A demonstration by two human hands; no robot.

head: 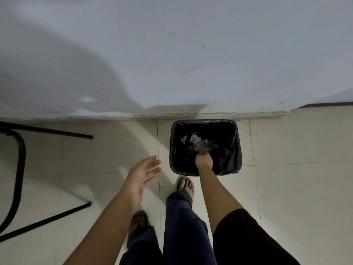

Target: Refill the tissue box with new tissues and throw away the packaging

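Observation:
A small rectangular bin (173,142) lined with a black bag stands on the floor against the white wall. My right hand (203,161) reaches down into it, fingers closed on crumpled clear plastic packaging (203,145) inside the bin's mouth. Some pale scraps (184,139) lie deeper in the bin. My left hand (143,174) hovers to the left of the bin, palm turned up, fingers spread, holding nothing. The tissue box is out of view.
Black metal legs of a chair or table (19,165) stand at the left on the pale tiled floor (286,178). My two sandalled feet (186,187) are just in front of the bin. The white wall (191,54) fills the upper half.

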